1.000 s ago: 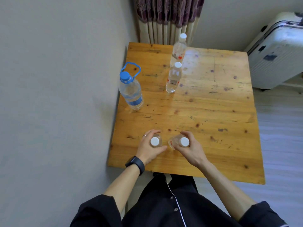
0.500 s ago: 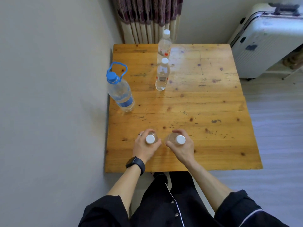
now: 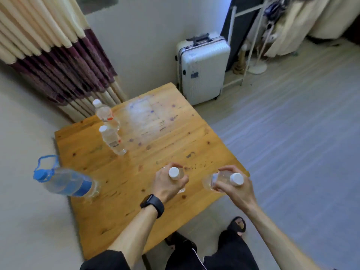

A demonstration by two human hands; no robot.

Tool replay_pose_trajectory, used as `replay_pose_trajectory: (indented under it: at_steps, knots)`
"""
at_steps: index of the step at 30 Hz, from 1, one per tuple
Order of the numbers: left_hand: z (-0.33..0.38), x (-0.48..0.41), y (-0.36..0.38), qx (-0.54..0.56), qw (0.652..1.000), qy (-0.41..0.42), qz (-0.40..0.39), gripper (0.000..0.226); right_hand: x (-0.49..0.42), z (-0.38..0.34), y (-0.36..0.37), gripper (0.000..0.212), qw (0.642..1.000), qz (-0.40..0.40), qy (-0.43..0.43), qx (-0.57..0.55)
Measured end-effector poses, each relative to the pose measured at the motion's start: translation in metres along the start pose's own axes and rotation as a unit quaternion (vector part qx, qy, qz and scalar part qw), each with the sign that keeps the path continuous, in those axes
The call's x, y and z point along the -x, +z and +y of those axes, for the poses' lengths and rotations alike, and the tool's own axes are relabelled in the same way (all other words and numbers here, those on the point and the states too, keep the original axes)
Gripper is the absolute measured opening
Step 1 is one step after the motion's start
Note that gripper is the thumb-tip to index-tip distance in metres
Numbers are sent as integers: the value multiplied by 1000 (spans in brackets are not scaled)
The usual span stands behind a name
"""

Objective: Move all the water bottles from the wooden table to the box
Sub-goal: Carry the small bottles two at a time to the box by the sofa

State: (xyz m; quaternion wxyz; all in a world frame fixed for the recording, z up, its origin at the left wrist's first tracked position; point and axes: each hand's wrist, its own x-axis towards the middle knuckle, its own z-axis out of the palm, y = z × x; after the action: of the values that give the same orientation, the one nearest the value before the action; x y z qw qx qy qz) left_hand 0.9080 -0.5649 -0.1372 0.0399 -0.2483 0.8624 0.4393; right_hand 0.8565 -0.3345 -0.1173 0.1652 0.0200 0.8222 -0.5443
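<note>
My left hand (image 3: 167, 184) grips a small white-capped water bottle (image 3: 174, 173) above the wooden table (image 3: 136, 195). My right hand (image 3: 232, 187) grips a second small bottle (image 3: 224, 179) over the table's right edge. A large bottle with a blue cap and handle (image 3: 66, 182) stands at the table's left side. Two more white-capped bottles stand farther back, one (image 3: 111, 140) nearer and one (image 3: 103, 113) by the curtain. No box is in view.
A grey wall runs along the table's left side, with a striped curtain (image 3: 64, 61) behind. A white suitcase (image 3: 201, 69) stands past the far corner, beside a white rack (image 3: 251, 45). Grey floor (image 3: 292, 152) stretches to the right.
Both hands have lifted their bottles and moved right; the right bottle now hangs over the table's edge. The view has swung to the right, revealing more floor.
</note>
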Motion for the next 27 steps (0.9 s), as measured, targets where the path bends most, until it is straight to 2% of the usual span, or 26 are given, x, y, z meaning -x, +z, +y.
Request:
replay_pose_trajectory:
  at_steps: [6, 13, 19, 27]
  knots:
    - [158, -43, 100, 4, 991, 103, -86, 26, -17, 10, -153, 25, 985, 148, 20, -88]
    - [355, -69, 222, -21, 964, 220, -149, 27, -45, 13, -344, 24, 956, 281, 12, -82]
    - [511, -87, 285, -10, 940, 314, -132, 25, -77, -10, -489, 22, 931, 352, -5, -96]
    - [675, -142, 345, -1, 909, 402, -114, 27, -153, -36, -641, 21, 905, 423, -19, -33]
